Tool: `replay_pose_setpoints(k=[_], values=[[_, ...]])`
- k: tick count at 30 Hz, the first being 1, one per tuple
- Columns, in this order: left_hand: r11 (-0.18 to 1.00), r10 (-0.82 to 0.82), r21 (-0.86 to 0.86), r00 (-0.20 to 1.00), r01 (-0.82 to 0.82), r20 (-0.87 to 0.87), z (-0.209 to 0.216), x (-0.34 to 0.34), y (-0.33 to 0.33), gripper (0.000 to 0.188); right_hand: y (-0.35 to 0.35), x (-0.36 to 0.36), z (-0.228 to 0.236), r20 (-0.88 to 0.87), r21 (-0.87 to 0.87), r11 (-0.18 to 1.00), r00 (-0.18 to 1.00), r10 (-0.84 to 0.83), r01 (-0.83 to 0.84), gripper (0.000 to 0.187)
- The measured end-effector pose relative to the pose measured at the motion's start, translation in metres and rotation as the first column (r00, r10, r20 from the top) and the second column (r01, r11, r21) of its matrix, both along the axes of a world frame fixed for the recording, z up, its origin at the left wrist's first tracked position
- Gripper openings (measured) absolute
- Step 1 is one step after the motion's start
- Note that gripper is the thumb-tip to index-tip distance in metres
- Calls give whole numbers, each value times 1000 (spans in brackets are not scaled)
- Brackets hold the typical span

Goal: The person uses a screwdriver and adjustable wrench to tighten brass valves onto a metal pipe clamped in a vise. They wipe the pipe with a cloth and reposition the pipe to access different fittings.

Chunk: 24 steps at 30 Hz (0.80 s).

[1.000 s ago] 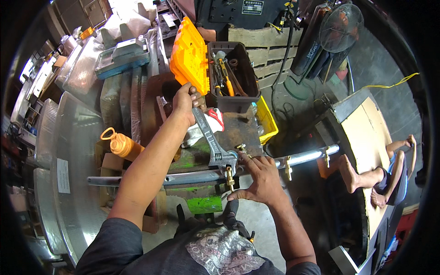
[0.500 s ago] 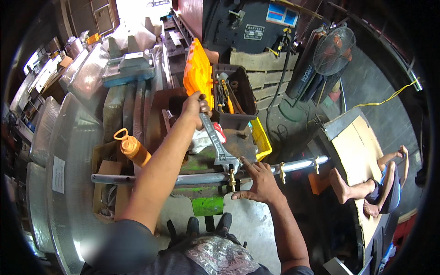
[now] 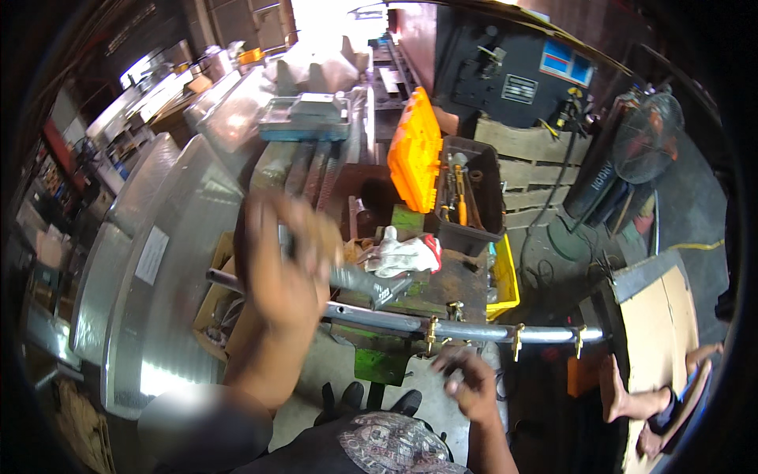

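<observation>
My left hand [image 3: 288, 268] is raised over the left part of the metal pipe [image 3: 379, 318], its fingers smeared by motion, so its hold is unclear. Beside it, behind the pipe, lies a grey lettered tool [image 3: 387, 291], partly hidden by the hand; whether the hand touches it I cannot tell. My right hand [image 3: 470, 383] is in front of the pipe, fingers loosely curled and apart, with nothing visible between them. Just above its fingertips, a brass fitting [image 3: 430, 333] stands on the pipe. Farther right along the pipe are two more brass fittings, a middle one [image 3: 518, 342] and an end one [image 3: 579, 341].
Behind the pipe lie white gloves [image 3: 401, 254] with red trim. An open black toolbox [image 3: 472, 229] with an orange lid [image 3: 416, 150] stands beyond, near a yellow bin [image 3: 509, 288]. At right, another person's bare legs [image 3: 636, 395] rest on cardboard [image 3: 655, 324].
My left hand has moved left and toward me from beside the toolbox. The adjustable wrench is off the brass fitting. My right hand has drawn back from the pipe. The view has shifted left.
</observation>
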<state>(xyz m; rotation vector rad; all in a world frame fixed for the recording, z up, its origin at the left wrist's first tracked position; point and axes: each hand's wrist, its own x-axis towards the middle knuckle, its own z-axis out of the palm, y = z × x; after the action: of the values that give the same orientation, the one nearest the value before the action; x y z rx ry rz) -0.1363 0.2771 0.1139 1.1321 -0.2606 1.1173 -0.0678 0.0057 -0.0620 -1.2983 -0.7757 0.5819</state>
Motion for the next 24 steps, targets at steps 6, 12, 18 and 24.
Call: replay_pose_setpoints(k=[6,12,18,24], values=[[509,-256,836,963,207,-83,-46,-51,-98,11,23,-22,35,-656,202,852,579,484,-484,123],[381,-258,905,962,190,-93,-32,-17,-147,32,8,18,86,-764,106,918,559,321,-382,79],[684,-128,728,989,38,68,-22,-8,-186,22,-78,73,132,-208,-130,922,899,-385,365,46],[628,-297,761,954,161,43,20,-10,-154,18,-236,142,87,91,17,482,479,-873,876,25]])
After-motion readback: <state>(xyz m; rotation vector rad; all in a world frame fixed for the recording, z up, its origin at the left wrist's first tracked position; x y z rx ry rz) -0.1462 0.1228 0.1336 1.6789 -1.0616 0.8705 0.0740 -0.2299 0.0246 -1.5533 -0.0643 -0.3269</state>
